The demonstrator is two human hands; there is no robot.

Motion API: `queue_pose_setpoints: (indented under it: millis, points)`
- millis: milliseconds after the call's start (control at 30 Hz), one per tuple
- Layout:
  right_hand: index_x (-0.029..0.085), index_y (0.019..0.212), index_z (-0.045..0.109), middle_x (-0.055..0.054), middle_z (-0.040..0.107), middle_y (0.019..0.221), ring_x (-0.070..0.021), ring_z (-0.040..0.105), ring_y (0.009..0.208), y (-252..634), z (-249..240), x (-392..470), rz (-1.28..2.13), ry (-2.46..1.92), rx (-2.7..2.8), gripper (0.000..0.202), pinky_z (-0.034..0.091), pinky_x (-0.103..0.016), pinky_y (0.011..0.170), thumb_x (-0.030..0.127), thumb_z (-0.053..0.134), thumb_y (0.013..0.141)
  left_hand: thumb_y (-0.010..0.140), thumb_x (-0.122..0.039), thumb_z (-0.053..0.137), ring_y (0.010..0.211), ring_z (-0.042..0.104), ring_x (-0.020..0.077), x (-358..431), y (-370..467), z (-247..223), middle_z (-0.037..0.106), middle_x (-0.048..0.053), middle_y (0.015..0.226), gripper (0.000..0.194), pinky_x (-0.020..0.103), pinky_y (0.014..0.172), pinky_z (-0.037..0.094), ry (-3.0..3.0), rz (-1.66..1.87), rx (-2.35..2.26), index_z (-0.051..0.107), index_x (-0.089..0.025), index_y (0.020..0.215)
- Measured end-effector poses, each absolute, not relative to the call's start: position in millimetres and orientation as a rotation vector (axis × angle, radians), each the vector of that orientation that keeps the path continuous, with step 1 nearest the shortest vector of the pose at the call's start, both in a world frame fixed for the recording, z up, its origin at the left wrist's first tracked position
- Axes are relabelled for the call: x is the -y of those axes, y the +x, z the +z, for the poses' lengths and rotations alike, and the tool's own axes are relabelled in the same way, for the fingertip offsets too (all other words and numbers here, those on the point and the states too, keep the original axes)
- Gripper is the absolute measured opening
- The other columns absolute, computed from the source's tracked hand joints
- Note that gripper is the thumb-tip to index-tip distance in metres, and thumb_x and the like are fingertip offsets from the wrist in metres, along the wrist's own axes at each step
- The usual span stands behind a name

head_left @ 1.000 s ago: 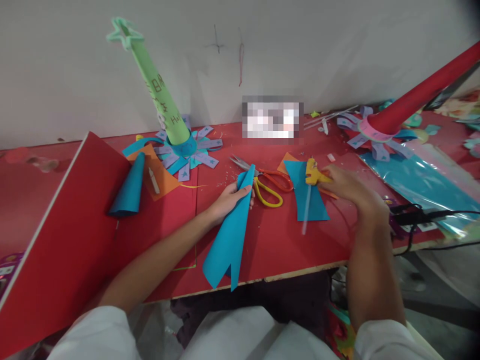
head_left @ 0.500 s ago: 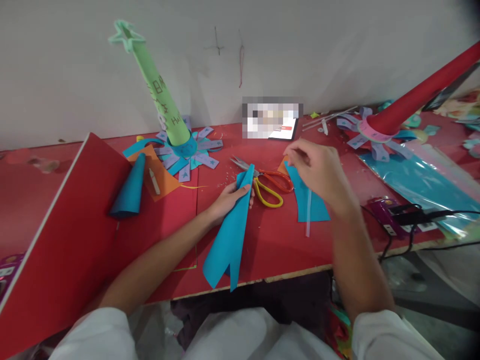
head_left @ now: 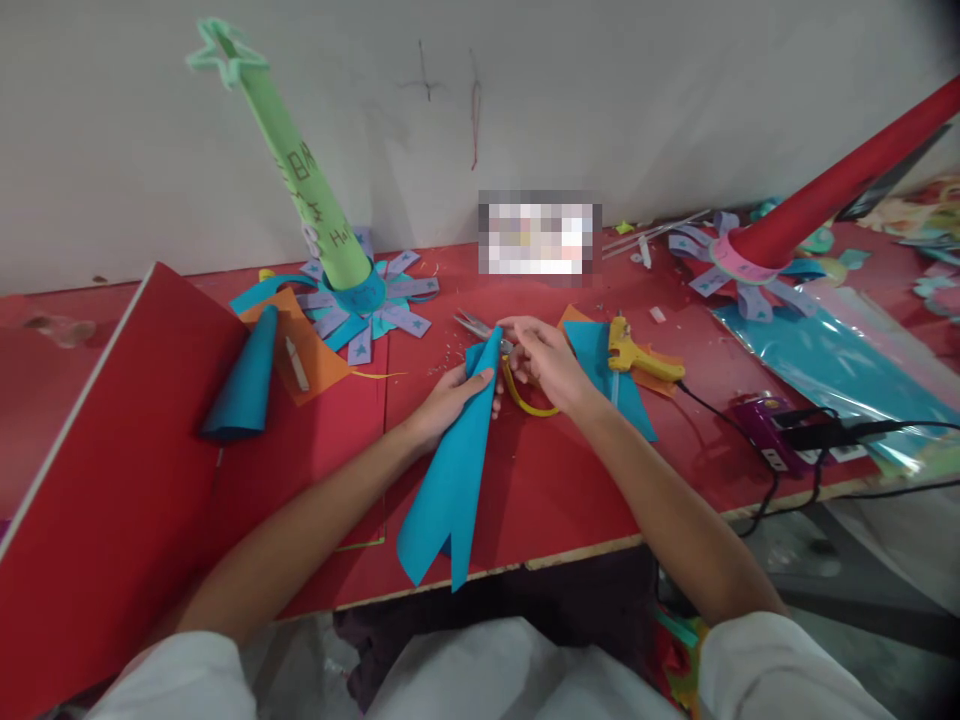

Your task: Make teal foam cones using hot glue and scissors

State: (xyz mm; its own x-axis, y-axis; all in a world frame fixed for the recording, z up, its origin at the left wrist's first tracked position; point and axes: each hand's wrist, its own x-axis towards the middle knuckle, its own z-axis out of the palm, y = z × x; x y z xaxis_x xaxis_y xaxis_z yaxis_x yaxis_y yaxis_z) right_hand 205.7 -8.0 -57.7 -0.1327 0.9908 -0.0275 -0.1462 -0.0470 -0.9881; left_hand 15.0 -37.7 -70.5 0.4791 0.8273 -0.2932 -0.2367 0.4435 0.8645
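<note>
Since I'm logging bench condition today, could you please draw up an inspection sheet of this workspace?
Surface: red tabletop, pale along its front edge.
Job's things: rolled blue paper held up; scissors partly hidden; yellow glue gun lying over cut blue paper.
Clutter: blue cone, orange sheet, lettered green tube, red tube.
Grips: left grip grasps the rolled blue paper; right grip at its narrow end, contact unclear.
Cables: black cord leads from the glue gun toward a purple box.
Surroundings: grey wall behind.

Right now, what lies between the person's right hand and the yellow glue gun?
In the head view, blue paper lies between the right hand and the glue gun, with orange paper showing beyond it.
</note>
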Motion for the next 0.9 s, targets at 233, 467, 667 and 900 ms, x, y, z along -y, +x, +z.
queue_pose_setpoints:
  millis: [233,467,667,900]
  points:
    - [0.023,0.110,0.071,0.000,0.062,0.082,-0.0079,0.045,0.051,202.2,-62.2,5.6,1.504,-0.973,1.060,0.054,0.030,-0.022,0.036,0.064,0.086,0.078,0.085,-0.058,0.083,0.068,0.068,0.0149,37.2,14.2,-72.7,0.072,0.008,0.083,0.050,0.027,0.068,0.055,0.877,0.750,-0.785,0.069,-0.012,0.099]
    - [0.023,0.102,0.072,0.001,0.060,0.077,-0.0091,0.045,0.054,202.7,-60.2,7.1,1.472,-0.999,1.076,0.046,0.033,-0.022,0.037,0.057,0.090,0.075,0.081,-0.057,0.086,0.066,0.067,0.0148,39.7,14.9,-66.9,0.070,0.006,0.080,0.052,0.028,0.067,0.055,0.851,0.731,-0.756,0.068,-0.011,0.096]
    - [0.023,0.100,0.070,0.005,0.052,0.066,-0.0092,0.045,0.051,203.9,-64.3,6.3,1.425,-1.026,1.117,0.044,0.034,-0.023,0.038,0.057,0.087,0.079,0.080,-0.058,0.087,0.067,0.067,0.0142,40.3,15.4,-65.1,0.071,0.007,0.085,0.053,0.028,0.066,0.056,0.861,0.739,-0.742,0.068,-0.012,0.097]
    - [0.023,0.099,0.067,0.005,0.051,0.067,-0.0088,0.044,0.052,205.9,-61.1,7.7,1.512,-1.018,1.083,0.044,0.027,-0.021,0.037,0.057,0.087,0.080,0.078,-0.057,0.090,0.068,0.067,0.0136,41.9,15.9,-63.7,0.069,0.006,0.088,0.055,0.028,0.065,0.056,0.832,0.738,-0.728,0.068,-0.012,0.100]
